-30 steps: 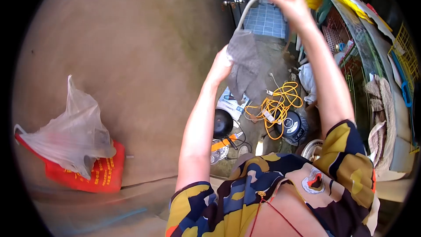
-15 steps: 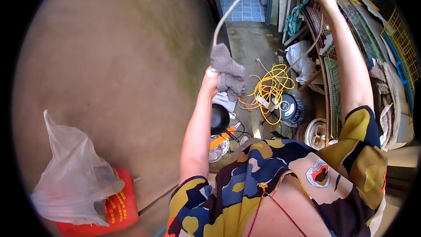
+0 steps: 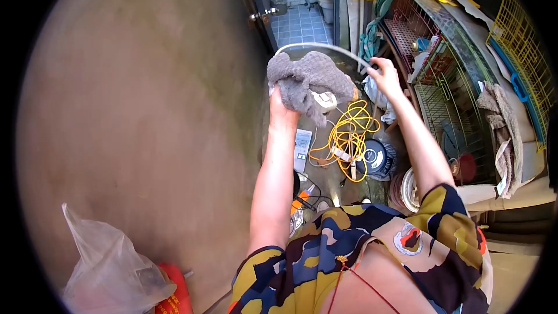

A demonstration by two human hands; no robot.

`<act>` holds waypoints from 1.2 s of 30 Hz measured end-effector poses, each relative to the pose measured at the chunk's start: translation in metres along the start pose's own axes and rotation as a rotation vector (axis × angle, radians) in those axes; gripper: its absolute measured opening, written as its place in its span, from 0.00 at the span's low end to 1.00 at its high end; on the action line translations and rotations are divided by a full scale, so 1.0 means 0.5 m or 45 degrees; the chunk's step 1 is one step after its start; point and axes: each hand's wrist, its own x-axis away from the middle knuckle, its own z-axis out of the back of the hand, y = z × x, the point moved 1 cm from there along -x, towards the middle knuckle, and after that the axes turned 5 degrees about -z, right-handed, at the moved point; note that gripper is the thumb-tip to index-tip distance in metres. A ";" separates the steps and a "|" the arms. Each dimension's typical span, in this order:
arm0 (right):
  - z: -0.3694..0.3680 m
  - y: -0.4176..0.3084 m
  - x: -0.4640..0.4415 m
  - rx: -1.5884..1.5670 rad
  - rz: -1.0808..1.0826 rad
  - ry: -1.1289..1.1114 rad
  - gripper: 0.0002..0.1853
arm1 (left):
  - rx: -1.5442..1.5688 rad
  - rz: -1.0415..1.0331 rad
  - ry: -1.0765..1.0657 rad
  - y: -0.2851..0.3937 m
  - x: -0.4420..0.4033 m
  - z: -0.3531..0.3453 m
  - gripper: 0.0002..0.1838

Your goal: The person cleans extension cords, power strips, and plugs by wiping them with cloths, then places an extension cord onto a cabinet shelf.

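Note:
In the head view my left hand (image 3: 283,109) is closed round a grey cloth (image 3: 314,75), its fingers largely hidden under the fabric. A white round-ended object (image 3: 324,101) pokes out beneath the cloth; I cannot make out what it is. From the cloth a pale cable (image 3: 325,46) arches up and over to the right. My right hand (image 3: 384,76) is at the cable's right end, thumb and fingertips bent around it. Below the cloth, a coiled yellow cord (image 3: 349,134) lies on the floor.
A black round-lidded item (image 3: 375,158) stands beside the cord. Wire cages (image 3: 442,104) and a hanging towel (image 3: 501,134) line the right side. A plastic bag (image 3: 113,267) hangs at lower left. Beyond an open door (image 3: 251,9) is a blue tiled floor (image 3: 302,25).
The cloth is now bunched differently, with the white object showing. My right hand has come down and left, and the cable's arc is lower. The view has shifted.

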 end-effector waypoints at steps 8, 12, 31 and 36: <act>0.108 -0.224 0.164 -1.094 -0.777 -1.048 0.29 | -0.053 0.052 -0.054 -0.074 -0.022 -0.006 0.17; 0.092 -0.205 0.171 -1.908 -1.126 -1.064 0.23 | -0.113 -0.013 -0.135 -0.117 -0.023 -0.024 0.17; 0.077 -0.168 0.182 -1.903 -1.020 -0.718 0.13 | -0.867 0.009 -0.079 -0.153 0.060 -0.107 0.14; 0.098 -0.174 0.164 -2.065 -1.057 -0.727 0.10 | -0.820 0.168 -0.010 -0.168 0.070 -0.118 0.15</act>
